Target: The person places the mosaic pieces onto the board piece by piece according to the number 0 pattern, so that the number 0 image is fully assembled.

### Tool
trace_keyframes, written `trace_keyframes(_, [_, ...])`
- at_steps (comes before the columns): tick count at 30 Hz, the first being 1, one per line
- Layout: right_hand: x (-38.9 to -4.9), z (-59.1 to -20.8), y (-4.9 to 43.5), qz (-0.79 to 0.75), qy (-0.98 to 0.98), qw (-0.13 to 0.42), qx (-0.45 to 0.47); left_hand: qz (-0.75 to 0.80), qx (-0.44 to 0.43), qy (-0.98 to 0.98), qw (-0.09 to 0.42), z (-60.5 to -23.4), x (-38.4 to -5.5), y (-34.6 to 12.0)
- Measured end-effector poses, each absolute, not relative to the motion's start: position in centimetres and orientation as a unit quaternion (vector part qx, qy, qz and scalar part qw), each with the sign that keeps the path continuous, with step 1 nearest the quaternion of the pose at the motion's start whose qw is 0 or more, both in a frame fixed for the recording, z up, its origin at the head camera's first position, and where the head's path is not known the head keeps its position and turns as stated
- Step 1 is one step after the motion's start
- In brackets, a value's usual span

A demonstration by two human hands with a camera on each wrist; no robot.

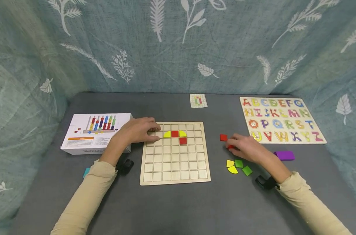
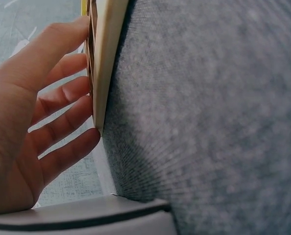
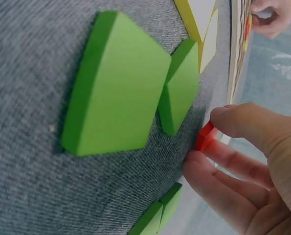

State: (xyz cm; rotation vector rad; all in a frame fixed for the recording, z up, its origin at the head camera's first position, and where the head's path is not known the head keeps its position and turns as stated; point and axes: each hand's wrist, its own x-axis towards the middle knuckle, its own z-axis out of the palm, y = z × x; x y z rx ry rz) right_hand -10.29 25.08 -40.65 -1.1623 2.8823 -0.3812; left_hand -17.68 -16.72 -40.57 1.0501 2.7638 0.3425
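Observation:
My left hand [image 1: 139, 130] rests on the upper left corner of a wooden grid board [image 1: 170, 163], its fingertips touching the edge and the thumb on the frame. Two yellow quarter-round tiles [image 1: 167, 134] flank a red square tile [image 1: 175, 134] in an upper row of the board, with another red tile [image 1: 182, 141] just below. To the right of the board, my right hand [image 1: 246, 147] pinches a red square tile [image 3: 205, 136] between thumb and fingers, low over the table. One more loose red tile [image 1: 223, 137] lies just beyond its fingertips.
Nearer me lie green square tiles [image 1: 247, 170] and yellow quarter-rounds [image 1: 232, 169]. A small pattern card [image 1: 198, 101] is at the back. An alphabet board [image 1: 283, 120] and purple block [image 1: 285, 155] sit right; a white box [image 1: 78, 130] and blue piece [image 1: 86, 172] sit left.

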Motion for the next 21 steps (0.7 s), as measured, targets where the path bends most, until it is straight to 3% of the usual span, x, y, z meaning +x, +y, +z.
trace_keyframes(10, [-10.40,-40.91,25.16,-0.125,0.916,-0.024,-0.381,0.122,0.359,0.922,0.073,-40.68,-17.91,-16.94])
trace_keyframes(21, [-10.61,-41.07,25.28,-0.125,0.921,-0.017,-0.369,0.118,0.359,0.923,0.067,-40.68,-17.84,-17.07])
